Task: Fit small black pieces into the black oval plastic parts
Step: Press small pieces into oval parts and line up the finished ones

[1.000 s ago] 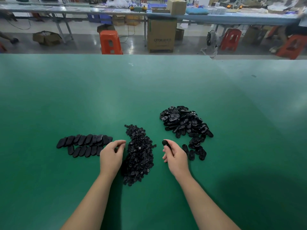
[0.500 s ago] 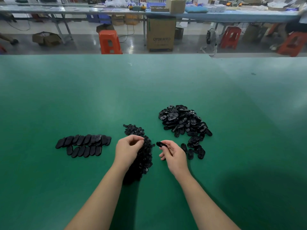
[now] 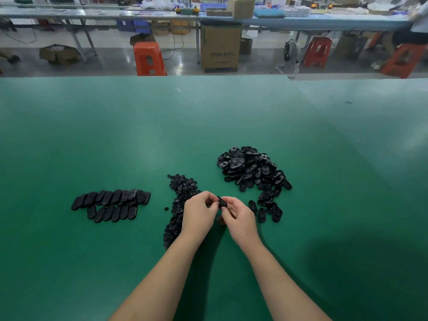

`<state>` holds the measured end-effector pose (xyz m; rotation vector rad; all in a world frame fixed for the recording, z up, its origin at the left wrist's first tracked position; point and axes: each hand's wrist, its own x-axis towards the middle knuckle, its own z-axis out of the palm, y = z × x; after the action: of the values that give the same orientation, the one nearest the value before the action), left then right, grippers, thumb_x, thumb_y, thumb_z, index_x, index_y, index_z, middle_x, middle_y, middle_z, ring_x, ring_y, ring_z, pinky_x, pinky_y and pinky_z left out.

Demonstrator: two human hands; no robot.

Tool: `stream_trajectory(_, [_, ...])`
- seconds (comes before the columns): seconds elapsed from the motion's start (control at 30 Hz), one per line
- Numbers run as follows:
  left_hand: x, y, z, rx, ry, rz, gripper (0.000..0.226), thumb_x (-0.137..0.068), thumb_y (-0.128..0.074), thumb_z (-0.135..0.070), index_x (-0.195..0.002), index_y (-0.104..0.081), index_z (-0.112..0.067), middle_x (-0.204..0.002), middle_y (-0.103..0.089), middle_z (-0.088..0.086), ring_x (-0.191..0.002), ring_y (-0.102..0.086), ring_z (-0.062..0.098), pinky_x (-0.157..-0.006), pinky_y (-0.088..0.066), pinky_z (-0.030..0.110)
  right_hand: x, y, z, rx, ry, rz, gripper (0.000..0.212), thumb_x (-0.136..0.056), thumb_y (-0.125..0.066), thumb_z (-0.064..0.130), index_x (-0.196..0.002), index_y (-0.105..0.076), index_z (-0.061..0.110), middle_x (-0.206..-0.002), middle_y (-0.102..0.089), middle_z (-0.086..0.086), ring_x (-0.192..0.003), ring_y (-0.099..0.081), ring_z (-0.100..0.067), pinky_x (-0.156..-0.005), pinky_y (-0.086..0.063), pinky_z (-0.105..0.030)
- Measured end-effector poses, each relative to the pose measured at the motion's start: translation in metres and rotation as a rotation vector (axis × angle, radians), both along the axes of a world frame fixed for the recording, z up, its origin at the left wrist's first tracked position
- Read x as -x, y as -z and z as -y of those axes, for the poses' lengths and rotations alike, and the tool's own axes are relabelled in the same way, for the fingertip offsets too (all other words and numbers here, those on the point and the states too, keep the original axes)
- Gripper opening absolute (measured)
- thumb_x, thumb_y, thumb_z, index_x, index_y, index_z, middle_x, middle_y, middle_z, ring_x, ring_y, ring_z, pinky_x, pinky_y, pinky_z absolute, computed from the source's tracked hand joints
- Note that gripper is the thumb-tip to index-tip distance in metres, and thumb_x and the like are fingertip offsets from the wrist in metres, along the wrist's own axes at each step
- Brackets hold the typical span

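I'm on the fitting step now: my right hand pinches one black oval plastic part at its fingertips, lifted off the green table. My left hand meets it, fingers curled as if pinching a small black piece (too tiny to see, so I can't tell). Next I need to line it up and press it home. Both forearms reach in, wrists close together. The pile of small black pieces lies just beyond my left hand, loose ovals beyond my right, finished rows far left.
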<state>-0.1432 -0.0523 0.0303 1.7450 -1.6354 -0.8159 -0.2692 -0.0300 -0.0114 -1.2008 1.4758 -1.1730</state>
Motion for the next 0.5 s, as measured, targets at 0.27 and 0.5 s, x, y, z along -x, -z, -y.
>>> stream_trajectory(0.27, [0.0034,-0.0017,0.0001,0.005,0.021,0.060,0.013,-0.088,-0.065,-0.012,-0.083,-0.070,-0.024,-0.075,-0.066,-0.015,-0.072,-0.060,-0.002,-0.059,-0.038,0.006,0.0020,0.0047,0.0021,-0.016,-0.014,-0.061,0.031,-0.097,-0.060,0.003,-0.125,-0.068,0.014,-0.112,-0.075,0.001,-0.101,-0.073,-0.015,-0.090,-0.059,-0.031])
stream_trajectory(0.5, [0.0013,-0.0078,0.0067,0.007,-0.003,0.121,0.019,-0.086,-0.075,-0.023,-0.098,-0.061,-0.026,-0.090,-0.062,-0.009,-0.083,-0.059,0.012,-0.071,-0.042,0.027,0.0037,0.0009,0.0004,-0.015,-0.014,0.028,0.030,-0.098,-0.057,0.000,-0.121,-0.068,0.015,-0.097,-0.077,0.002,-0.064,-0.069,-0.011,-0.065,-0.056,-0.023])
